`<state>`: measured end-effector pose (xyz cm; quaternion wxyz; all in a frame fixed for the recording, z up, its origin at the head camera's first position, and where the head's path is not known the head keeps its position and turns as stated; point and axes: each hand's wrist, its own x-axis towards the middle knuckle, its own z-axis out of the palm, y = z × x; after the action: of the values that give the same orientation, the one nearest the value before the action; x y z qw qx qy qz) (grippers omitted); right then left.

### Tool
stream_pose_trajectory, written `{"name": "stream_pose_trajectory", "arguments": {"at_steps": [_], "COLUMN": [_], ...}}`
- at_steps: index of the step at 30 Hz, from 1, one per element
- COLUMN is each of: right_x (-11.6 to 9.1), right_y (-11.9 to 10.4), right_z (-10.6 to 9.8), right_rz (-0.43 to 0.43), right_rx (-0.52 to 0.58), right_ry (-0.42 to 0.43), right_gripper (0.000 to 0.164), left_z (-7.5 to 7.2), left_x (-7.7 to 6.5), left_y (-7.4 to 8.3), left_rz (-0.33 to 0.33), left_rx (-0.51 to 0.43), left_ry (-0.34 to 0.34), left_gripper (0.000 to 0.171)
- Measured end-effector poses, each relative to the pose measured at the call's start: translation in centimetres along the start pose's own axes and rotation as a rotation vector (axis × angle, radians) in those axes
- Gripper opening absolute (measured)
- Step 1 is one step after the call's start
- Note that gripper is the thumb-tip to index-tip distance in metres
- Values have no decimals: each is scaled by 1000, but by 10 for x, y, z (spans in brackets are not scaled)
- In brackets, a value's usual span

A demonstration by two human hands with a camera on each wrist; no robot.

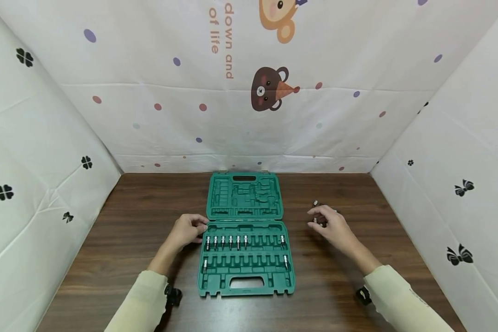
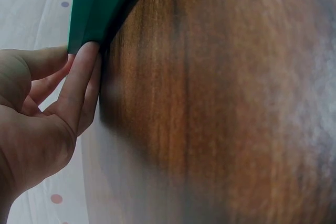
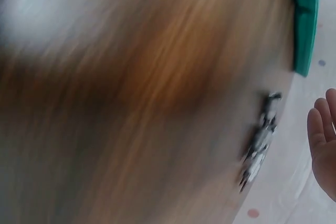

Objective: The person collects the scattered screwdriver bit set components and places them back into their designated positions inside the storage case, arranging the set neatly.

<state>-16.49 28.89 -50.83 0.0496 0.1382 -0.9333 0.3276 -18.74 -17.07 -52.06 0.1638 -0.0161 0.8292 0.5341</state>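
Observation:
A green plastic tool case (image 1: 216,282) lies unfolded on the table, its moulded lid (image 1: 253,177) toward the back wall. Silver bit sockets (image 1: 230,242) stand in the left part of its upper row, with one more at that row's right end. The lower row holds one at each end. My left hand (image 1: 186,229) holds the case's left edge near the hinge, thumb and fingertips at its corner (image 2: 86,30). To the right, my right hand (image 1: 334,228) hovers with relaxed fingers over loose bit sockets (image 3: 258,145), partly hidden beneath it in the head view.
The dark wooden table (image 1: 149,198) ends at a white printed cloth (image 1: 232,133) at the back. Similar cloth walls (image 1: 435,193) rise on both sides. A loose bit socket (image 1: 315,203) lies just beyond the right fingertips.

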Motion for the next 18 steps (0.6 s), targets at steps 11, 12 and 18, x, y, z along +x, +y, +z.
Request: {"name": "stream_pose_trajectory", "arguments": {"at_steps": [11,12,18], "right_x": [-12,-13,-16], "right_y": [32,34,46], "right_z": [-12,-13,-12], "right_rz": [12,13,-6], "right_rx": [-137,-148,-219], "right_ry": [-1,-4,8], "right_gripper": [33,33,32], "left_z": [1,1,1], "left_x": [2,1,0], "left_y": [0,0,0], "left_rz": [-11,-12,-10], "left_rx": [6,6,13], "left_ry": [10,11,12], "left_gripper": [20,20,21]}}
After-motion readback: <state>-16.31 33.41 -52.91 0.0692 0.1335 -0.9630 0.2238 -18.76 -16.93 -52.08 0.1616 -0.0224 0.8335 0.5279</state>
